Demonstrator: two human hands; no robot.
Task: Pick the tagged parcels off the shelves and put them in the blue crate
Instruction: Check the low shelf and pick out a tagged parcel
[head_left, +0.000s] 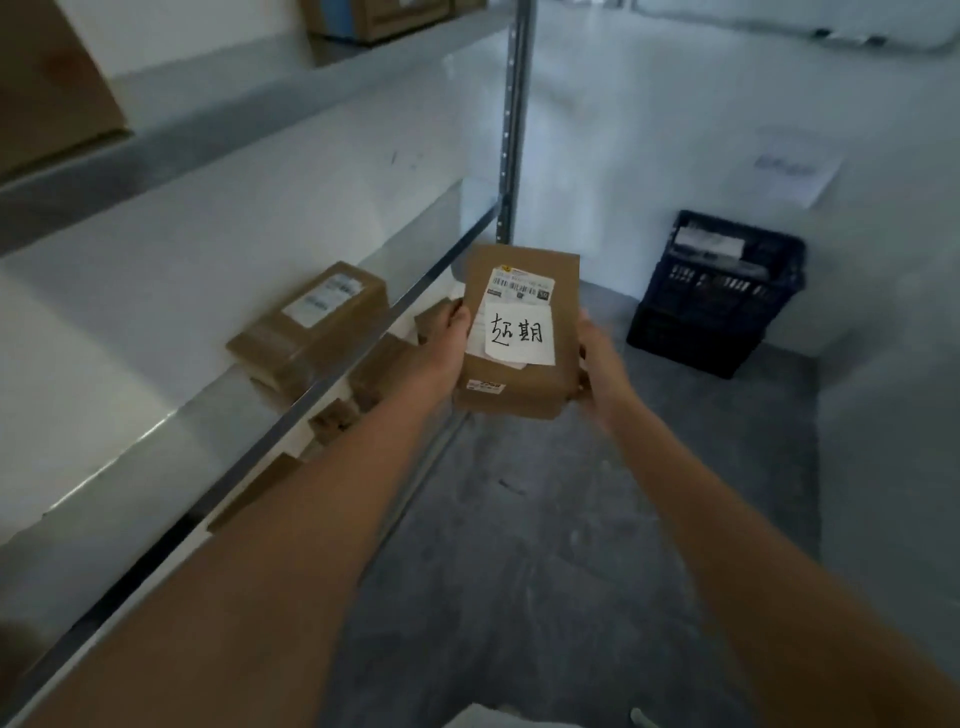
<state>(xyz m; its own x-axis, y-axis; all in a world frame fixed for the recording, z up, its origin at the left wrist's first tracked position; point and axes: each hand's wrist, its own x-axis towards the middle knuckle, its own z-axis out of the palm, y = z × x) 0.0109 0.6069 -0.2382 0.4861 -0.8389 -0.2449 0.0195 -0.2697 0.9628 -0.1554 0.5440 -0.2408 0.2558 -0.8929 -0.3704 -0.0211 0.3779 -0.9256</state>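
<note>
A brown parcel (311, 332) with a white label is seen lying on the middle shelf (171, 431) at about nine o'clock of the held box, and smaller cartons (374, 371) are glimpsed on the level below, too blurred to count. At centre, the tagged parcel (519, 332) is held up in the air, clear of the shelving, with a handwritten white tag (517, 335) stuck below its barcode label. Its left edge is gripped by the left hand (441, 343), thumb laid on the top face; its right edge is clasped by the right hand (597, 364), fingers curled round the side and underneath. At two o'clock of the parcel, well apart, the blue crate (717, 296) is seen standing on the grey floor (571, 519), with what may be parcels already inside.
</note>
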